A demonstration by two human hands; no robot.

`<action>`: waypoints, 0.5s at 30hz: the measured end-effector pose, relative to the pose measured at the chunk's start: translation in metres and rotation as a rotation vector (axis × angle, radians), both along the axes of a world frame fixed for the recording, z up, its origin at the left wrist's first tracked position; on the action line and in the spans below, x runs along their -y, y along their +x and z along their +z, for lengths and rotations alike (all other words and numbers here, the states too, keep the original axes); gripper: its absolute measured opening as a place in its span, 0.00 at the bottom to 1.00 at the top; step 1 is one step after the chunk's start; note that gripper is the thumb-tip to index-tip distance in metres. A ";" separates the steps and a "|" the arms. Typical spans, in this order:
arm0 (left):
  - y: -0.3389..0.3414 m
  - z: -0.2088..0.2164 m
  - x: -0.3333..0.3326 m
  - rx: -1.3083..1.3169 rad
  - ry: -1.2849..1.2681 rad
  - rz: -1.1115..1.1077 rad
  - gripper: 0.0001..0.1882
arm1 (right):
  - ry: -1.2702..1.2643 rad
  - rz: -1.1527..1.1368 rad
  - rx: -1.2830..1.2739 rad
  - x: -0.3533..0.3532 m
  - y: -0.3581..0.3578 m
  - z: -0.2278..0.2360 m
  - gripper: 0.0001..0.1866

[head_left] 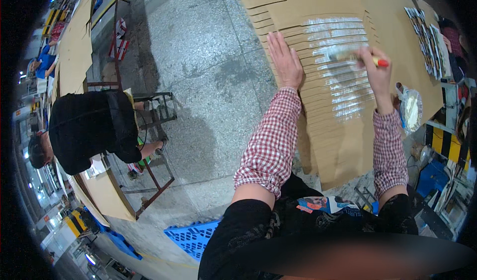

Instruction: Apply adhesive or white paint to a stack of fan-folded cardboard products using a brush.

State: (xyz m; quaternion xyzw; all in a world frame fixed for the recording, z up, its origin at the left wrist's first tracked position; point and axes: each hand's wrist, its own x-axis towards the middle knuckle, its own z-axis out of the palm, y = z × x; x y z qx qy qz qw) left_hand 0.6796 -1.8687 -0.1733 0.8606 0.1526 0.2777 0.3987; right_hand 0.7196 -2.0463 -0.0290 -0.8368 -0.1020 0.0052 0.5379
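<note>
My right hand [379, 76] is closed round the handle of a glue brush, whose red end shows beside the fingers. The brush head [343, 54] is blurred over the white-smeared strips. Those strips belong to a fanned row of overlapping brown cardboard pieces [333, 146], with wet white paste across the middle of their exposed edges. My left hand [286, 61] lies flat on the left side of the row, fingers stretched out and holding nothing. To the right of my right wrist stands a plastic-lined container of white paste [411, 110].
Brown board [397, 32] covers the worktop. A stack of dark-edged strips [424, 41] lies at the far right. Across the grey floor [198, 56], a person in black [94, 128] bends over another table. A blue pallet [194, 236] lies at lower left.
</note>
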 end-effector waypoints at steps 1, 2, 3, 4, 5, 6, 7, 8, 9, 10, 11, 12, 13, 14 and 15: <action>-0.005 0.003 0.007 0.060 -0.054 0.005 0.29 | 0.075 0.002 0.139 -0.010 0.010 0.000 0.13; -0.019 0.002 0.014 -0.008 -0.017 0.008 0.28 | 0.073 0.004 0.136 -0.021 0.016 -0.004 0.13; -0.033 0.000 0.024 -0.005 -0.020 0.009 0.28 | 0.120 0.004 0.190 -0.031 0.023 -0.009 0.13; -0.046 -0.001 0.037 -0.075 -0.008 -0.013 0.28 | 0.166 0.003 0.245 -0.036 0.026 -0.013 0.13; -0.056 -0.002 0.043 -0.145 0.009 -0.031 0.28 | 0.167 0.007 0.247 -0.036 0.028 -0.018 0.13; -0.062 -0.001 0.047 -0.141 0.008 -0.027 0.28 | 0.047 0.051 0.275 -0.033 0.030 -0.024 0.13; -0.066 -0.001 0.052 -0.195 0.056 -0.051 0.28 | -0.076 0.092 0.304 -0.027 0.030 -0.030 0.12; -0.068 -0.002 0.053 -0.251 0.106 -0.072 0.28 | -0.125 0.137 0.315 -0.017 0.030 -0.045 0.12; -0.071 -0.005 0.048 -0.257 0.108 -0.056 0.28 | -0.117 0.153 0.312 -0.021 0.022 -0.042 0.12; -0.073 -0.008 0.045 -0.273 0.133 -0.039 0.28 | -0.164 0.152 0.314 -0.020 0.009 -0.039 0.12; -0.074 -0.008 0.045 -0.287 0.151 -0.035 0.28 | -0.220 0.140 0.318 -0.017 0.002 -0.034 0.12; -0.074 -0.007 0.046 -0.292 0.147 -0.034 0.28 | -0.190 0.098 0.229 -0.017 0.002 -0.031 0.12; -0.073 -0.008 0.046 -0.295 0.151 -0.028 0.28 | -0.192 0.100 0.223 -0.020 0.005 -0.030 0.12; -0.073 -0.006 0.047 -0.297 0.152 -0.032 0.28 | -0.126 0.064 0.277 -0.030 0.009 -0.024 0.11; -0.071 -0.006 0.051 -0.302 0.140 -0.045 0.28 | -0.069 0.024 0.332 -0.032 0.015 -0.021 0.11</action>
